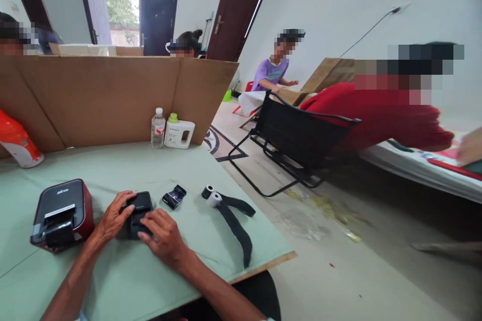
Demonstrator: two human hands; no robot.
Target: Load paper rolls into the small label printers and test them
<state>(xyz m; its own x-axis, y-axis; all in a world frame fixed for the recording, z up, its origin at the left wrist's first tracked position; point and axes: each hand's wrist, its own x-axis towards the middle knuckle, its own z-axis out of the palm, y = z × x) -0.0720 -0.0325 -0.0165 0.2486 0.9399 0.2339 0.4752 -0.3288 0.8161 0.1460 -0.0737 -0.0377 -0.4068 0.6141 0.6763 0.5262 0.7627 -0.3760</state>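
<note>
A small black box-shaped device (143, 201) lies on the pale green tabletop between my hands. My left hand (117, 214) grips its left side, the thumb across its upper face. From the right, my right hand (162, 233) has its bent fingers and thumb on the device's lower part. Just right of the device lies a shiny black crumpled packet (174, 196). Farther right are a black-rimmed roll (208, 191) and a white-cored roll (214, 199), with dark strips unrolled toward the table edge. A black and red printer-like machine (62, 213) stands beyond my left hand.
A cardboard screen (113, 100) borders the table's back, with a water bottle (158, 129), a white jug (179, 133) and an orange bottle (18, 140) before it. A black folding chair (297, 130) and a person in red (376, 115) are on the right. Other people sit farther back.
</note>
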